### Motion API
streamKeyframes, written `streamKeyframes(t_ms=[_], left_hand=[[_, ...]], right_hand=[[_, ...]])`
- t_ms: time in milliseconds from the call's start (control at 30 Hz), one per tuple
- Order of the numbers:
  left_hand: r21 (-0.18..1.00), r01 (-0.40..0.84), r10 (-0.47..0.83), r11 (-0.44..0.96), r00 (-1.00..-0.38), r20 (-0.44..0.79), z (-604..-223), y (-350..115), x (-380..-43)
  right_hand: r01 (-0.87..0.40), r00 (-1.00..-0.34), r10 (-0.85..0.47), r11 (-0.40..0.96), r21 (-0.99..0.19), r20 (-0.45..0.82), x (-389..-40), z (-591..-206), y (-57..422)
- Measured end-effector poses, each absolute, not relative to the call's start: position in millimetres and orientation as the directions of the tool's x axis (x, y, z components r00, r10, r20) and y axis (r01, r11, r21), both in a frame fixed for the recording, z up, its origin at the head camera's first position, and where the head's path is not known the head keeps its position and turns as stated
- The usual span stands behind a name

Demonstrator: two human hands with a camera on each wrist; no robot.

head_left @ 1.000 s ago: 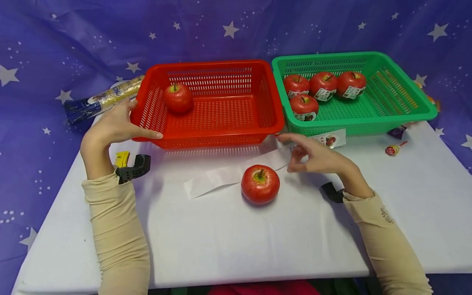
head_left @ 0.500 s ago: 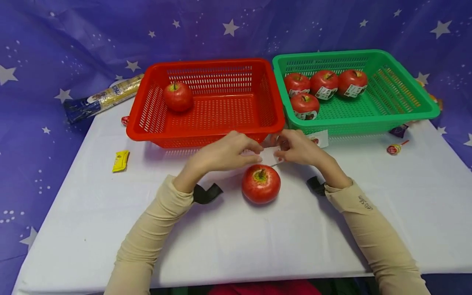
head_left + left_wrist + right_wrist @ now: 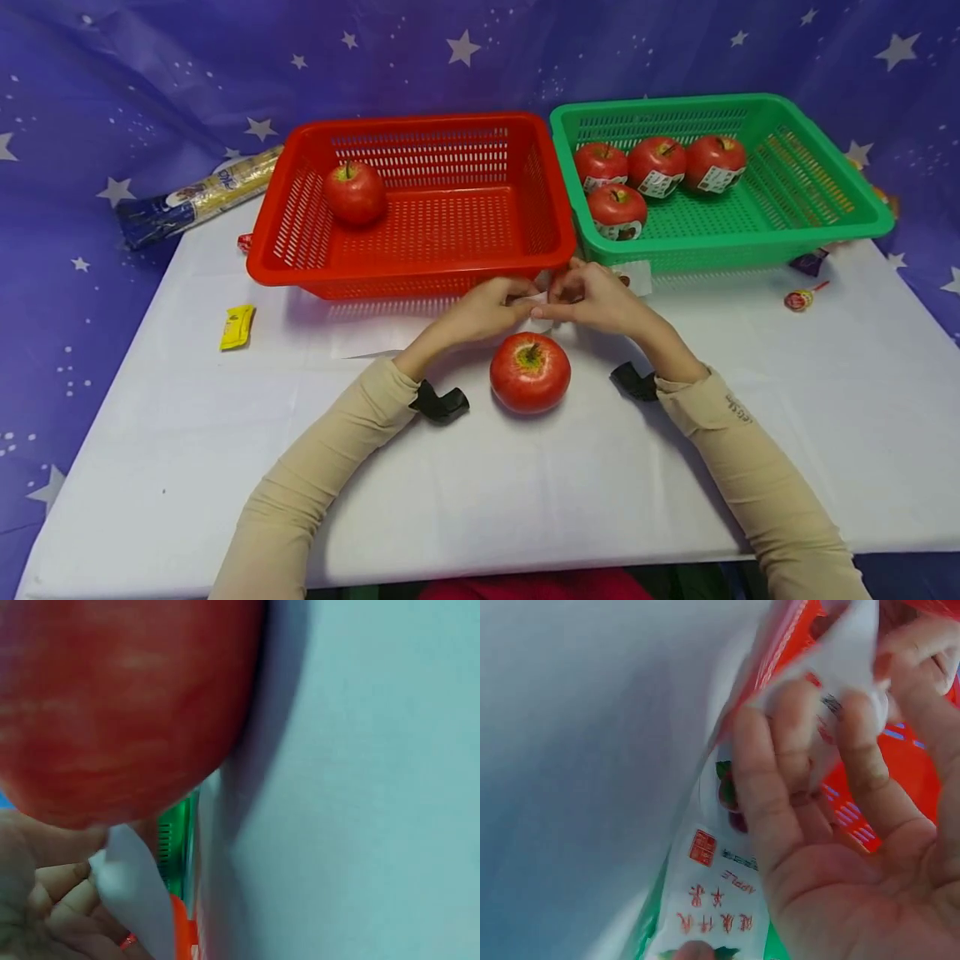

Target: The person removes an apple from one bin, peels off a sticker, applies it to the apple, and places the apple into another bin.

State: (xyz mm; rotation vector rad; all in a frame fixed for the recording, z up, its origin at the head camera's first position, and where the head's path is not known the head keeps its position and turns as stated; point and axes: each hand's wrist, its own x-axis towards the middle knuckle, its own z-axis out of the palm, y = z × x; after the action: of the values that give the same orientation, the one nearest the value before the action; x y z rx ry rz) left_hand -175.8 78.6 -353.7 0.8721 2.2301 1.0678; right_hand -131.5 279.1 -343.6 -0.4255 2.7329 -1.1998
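Both hands work in front of the red basket (image 3: 405, 273). The left hand (image 3: 486, 312) and right hand (image 3: 596, 298) have their fingertips close together, pinching the label strip (image 3: 712, 889); the left hand's grip appears to be thumb against finger, but an apple largely blocks that wrist view. The loose apple (image 3: 529, 373) sits upright on the surface (image 3: 450, 500), just on the person's side of the fingertips. The basket's front wall is immediately beyond them, and the hands cover the strip's middle.

The green basket (image 3: 735, 250) stands at the right, beside the red one, and contains four labelled apples (image 3: 657, 167). The red basket contains one apple (image 3: 355, 193). A long blue-and-gold package (image 3: 202, 196) lies at the left. A yellow packet (image 3: 237, 327) lies near the red basket; a lollipop (image 3: 799, 300) and a purple wrapper (image 3: 808, 263) lie near the green one.

Both baskets are rectangular, slotted plastic. The loose apple is round, smooth and glossy, with a yellow-green stem hollow. The surface has a white cloth; the curtain (image 3: 465, 50) behind is purple with pale stars.

The strip is white and flexible, printed "APPLE" with red Chinese characters and fruit pictures.
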Motion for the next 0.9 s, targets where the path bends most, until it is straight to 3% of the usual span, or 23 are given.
streamKeyframes(t_ms=[167, 367, 500, 600, 667, 800, 900], left_hand=[[0.851, 0.325, 0.761, 0.412, -0.637, -0.125, -355.6, 76.7, -176.5], [0.884, 0.194, 0.74, 0.424, -0.637, -0.216, -356.9, 73.3, -178.3], [0.856, 0.228, 0.737, 0.465, -0.636, -0.231, -356.5, 72.3, -181.1], [0.765, 0.339, 0.732, 0.547, -0.637, -0.241, -356.1, 71.1, -183.8], [0.699, 0.402, 0.731, 0.591, -0.633, -0.255, -355.6, 69.8, -185.0], [0.618, 0.475, 0.736, 0.626, -0.623, -0.266, -355.1, 67.5, -185.7], [0.585, 0.507, 0.741, 0.633, -0.615, -0.269, -352.8, 65.2, -184.1]], right_hand=[[-0.169, -0.937, -0.347, 0.562, -0.81, -0.045, -135.5, -348.8, 287.9], [-0.131, -0.916, -0.393, 0.484, -0.865, -0.081, -135.8, -355.3, 300.2], [-0.016, -0.941, -0.317, 0.387, -0.922, -0.117, -133.2, -353.5, 305.3], [0.112, -0.956, -0.254, 0.132, -0.985, -0.143, -129.4, -352.4, 310.9], [0.138, -0.954, -0.279, -0.086, -0.987, -0.109, -128.2, -353.4, 315.5], [0.184, -0.889, -0.456, -0.445, -0.876, 0.045, -128.6, -358.6, 326.8], [0.225, -0.836, -0.53, -0.566, -0.793, 0.142, -130.3, -362.4, 331.0]])
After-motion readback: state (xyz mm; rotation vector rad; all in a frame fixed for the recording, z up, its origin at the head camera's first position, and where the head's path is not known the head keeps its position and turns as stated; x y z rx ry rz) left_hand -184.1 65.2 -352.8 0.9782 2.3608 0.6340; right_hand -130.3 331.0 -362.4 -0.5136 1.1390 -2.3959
